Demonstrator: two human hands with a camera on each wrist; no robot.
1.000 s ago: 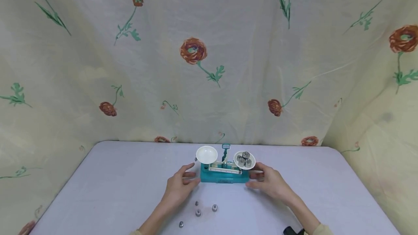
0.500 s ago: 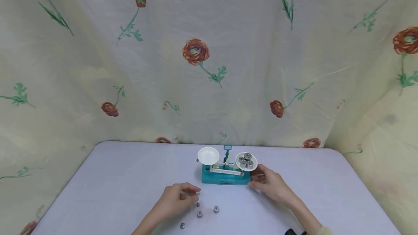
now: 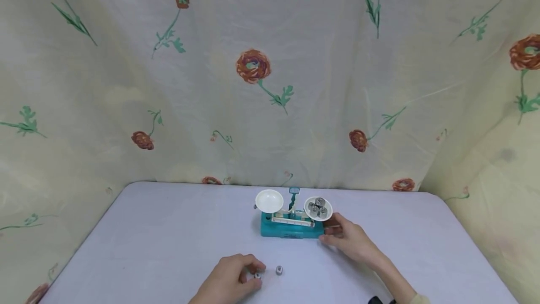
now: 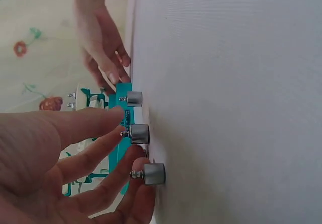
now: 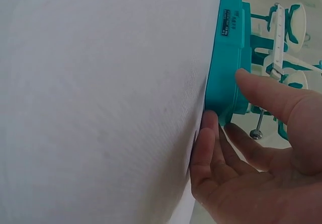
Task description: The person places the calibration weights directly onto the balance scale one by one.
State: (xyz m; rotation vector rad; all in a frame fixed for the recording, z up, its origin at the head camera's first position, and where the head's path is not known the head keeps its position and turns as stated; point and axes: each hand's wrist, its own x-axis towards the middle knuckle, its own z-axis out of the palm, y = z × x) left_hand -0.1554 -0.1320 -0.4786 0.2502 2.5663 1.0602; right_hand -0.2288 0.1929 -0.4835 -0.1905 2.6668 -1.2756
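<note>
Teal scale (image 5: 226,73) is held by right fingers (image 5: 204,146).

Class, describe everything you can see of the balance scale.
The balance scale stands upright on the table. Its teal, plastic-looking base carries a dark label, a white marked beam and a teal upright. The white left pan looks bare; the white right pan, which sits lower, holds shiny metal weights. A small metal knob shows near the right end. The person's right grip holds that end.
</note>
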